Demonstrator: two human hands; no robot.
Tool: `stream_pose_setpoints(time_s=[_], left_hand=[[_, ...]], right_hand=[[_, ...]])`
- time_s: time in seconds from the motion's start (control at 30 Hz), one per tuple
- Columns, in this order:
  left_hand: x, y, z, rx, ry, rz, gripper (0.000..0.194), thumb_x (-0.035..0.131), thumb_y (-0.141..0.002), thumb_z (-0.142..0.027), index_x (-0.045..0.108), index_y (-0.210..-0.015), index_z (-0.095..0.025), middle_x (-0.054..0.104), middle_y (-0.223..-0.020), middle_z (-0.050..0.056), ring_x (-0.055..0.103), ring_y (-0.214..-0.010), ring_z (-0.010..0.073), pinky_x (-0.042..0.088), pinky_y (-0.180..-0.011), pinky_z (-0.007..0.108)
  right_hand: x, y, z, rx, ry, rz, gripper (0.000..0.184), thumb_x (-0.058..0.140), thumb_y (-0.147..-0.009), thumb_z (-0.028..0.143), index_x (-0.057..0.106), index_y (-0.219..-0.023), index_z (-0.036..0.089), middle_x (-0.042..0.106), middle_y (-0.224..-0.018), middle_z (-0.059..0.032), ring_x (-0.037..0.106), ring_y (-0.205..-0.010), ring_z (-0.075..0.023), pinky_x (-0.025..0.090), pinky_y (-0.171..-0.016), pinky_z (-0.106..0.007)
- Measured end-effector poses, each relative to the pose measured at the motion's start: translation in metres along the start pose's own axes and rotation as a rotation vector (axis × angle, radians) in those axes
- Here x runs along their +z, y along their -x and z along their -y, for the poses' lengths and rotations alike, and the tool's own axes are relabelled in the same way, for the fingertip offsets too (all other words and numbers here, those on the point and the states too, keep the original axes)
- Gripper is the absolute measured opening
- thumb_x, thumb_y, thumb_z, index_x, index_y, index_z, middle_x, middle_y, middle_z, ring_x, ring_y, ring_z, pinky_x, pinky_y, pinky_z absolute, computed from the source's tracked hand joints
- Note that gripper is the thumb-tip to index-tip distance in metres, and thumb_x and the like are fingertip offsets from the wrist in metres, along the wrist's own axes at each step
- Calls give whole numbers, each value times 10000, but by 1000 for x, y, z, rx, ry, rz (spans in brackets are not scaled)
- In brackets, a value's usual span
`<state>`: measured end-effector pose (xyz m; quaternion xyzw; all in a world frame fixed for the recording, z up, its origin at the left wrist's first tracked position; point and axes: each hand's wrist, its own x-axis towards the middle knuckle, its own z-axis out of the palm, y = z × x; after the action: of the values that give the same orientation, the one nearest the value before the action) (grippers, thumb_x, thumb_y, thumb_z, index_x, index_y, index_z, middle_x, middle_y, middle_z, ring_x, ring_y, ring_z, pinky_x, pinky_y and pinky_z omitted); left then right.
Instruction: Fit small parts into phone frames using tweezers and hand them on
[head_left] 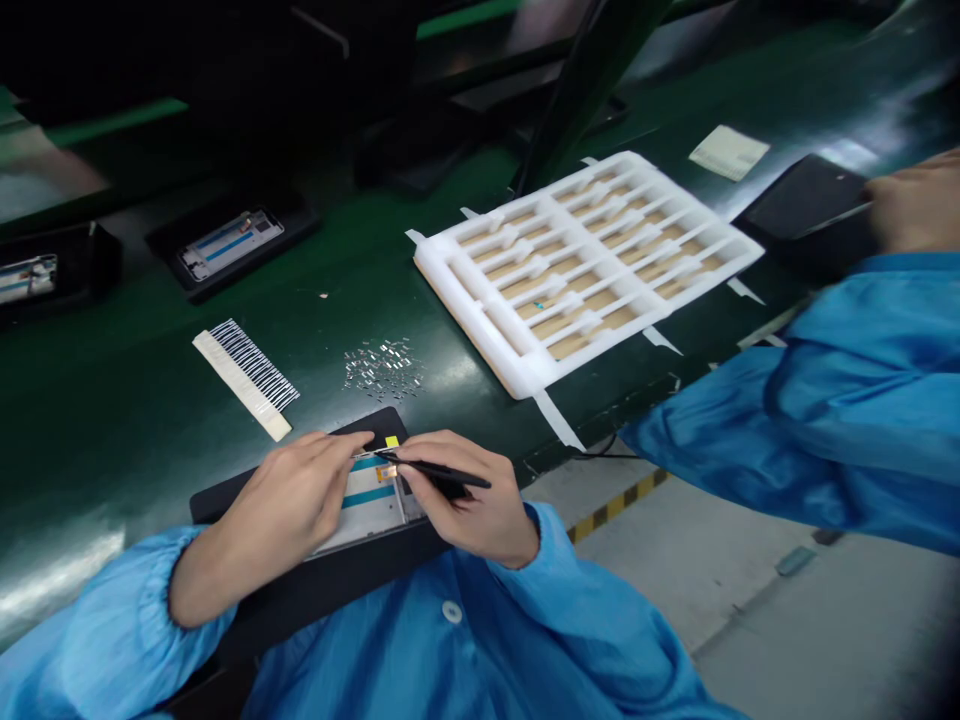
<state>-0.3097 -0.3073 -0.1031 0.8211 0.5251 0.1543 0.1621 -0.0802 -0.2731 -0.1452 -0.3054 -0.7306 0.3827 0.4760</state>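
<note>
A black pair of tweezers is gripped between the thumb and fingers of my right hand. Its tip reaches the upper edge of a silver phone frame with blue strips, beside a small orange flex piece and a yellow tab. The frame lies in a black holder close to my body. My left hand rests over the left part of the frame, its fingers pinched near the tweezer tip. Whatever is between those fingers is too small to tell.
Tiny metal pieces lie scattered on the green table, beside a strip of thin pins. A white foam tray is taped down at right. More phone frames sit behind. A co-worker's blue sleeve extends in from the right.
</note>
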Motion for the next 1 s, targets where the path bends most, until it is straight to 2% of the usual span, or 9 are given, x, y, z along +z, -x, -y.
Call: stream_pose_setpoints(time_s=[0.13, 0.23, 0.33, 0.43, 0.57, 0.73, 0.87, 0.93, 1.0], left_hand=[[1, 10, -7, 71, -269, -68, 324, 485, -1083, -216, 662, -1312, -70, 801, -1065, 130, 766, -872, 253, 599, -732, 360], [-6, 9, -4, 69, -334, -61, 293, 479, -1098, -271, 725, -1165, -127, 802, -1001, 89, 757, -826, 235, 585, -710, 350], [-17, 3, 15, -105, -421, -68, 291, 485, -1096, -321, 745, -1102, -190, 791, -1024, 56, 742, -912, 245, 575, -760, 359], [-23, -2, 39, -292, -568, -17, 308, 469, -1082, -321, 741, -1090, -176, 757, -1078, 90, 709, -981, 283, 547, -739, 375], [-18, -4, 55, -314, -625, 32, 342, 424, -1072, -289, 722, -989, -143, 722, -994, 129, 681, -904, 293, 512, -685, 377], [-13, -3, 49, -261, -659, 44, 354, 366, -1072, -223, 664, -902, -137, 682, -870, 154, 664, -788, 295, 471, -618, 373], [-17, -1, 40, -217, -642, 50, 340, 357, -1063, -184, 631, -864, -154, 626, -735, 121, 621, -631, 290, 423, -533, 375], [-20, 0, 31, -186, -655, 34, 305, 388, -1055, -171, 638, -881, -149, 647, -772, 132, 644, -663, 299, 453, -557, 385], [-22, 3, 17, -93, -684, -13, 243, 436, -1039, -145, 658, -942, -129, 684, -879, 154, 678, -763, 317, 505, -633, 413]], right_hand=[[2, 0, 1, 10, 7, -1, 247, 697, -927, 28, 768, -1104, 185, 799, -1014, -110, 778, -934, -219, 655, -854, -343], [4, 1, 2, 0, 30, 23, 253, 689, -931, 33, 763, -1123, 181, 792, -1018, -119, 774, -944, -226, 655, -863, -356], [3, -1, 5, 5, 23, 20, 231, 695, -929, 45, 768, -1103, 178, 796, -1010, -121, 776, -932, -226, 658, -842, -349], [0, -3, 9, 52, -21, -30, 200, 704, -920, 62, 785, -1055, 186, 807, -966, -105, 782, -888, -222, 660, -795, -336], [-5, -6, 14, 84, -27, -94, 193, 703, -909, 71, 799, -1027, 190, 812, -936, -96, 782, -861, -228, 658, -769, -345], [-9, -6, 12, 82, -11, -105, 184, 717, -901, 74, 802, -1014, 191, 809, -926, -91, 780, -843, -228, 654, -746, -342], [-14, -3, 10, 87, -54, -128, 177, 644, -981, 140, 788, -1054, 210, 806, -986, -96, 779, -916, -249, 657, -799, -392], [-19, -1, 13, 68, -71, -145, 222, 564, -1027, 168, 777, -1062, 219, 795, -1110, -113, 771, -1010, -272, 648, -882, -447], [-22, 1, 19, 42, -27, -157, 261, 516, -1038, 148, 764, -1070, 226, 773, -1179, -118, 761, -1052, -275, 636, -929, -469]])
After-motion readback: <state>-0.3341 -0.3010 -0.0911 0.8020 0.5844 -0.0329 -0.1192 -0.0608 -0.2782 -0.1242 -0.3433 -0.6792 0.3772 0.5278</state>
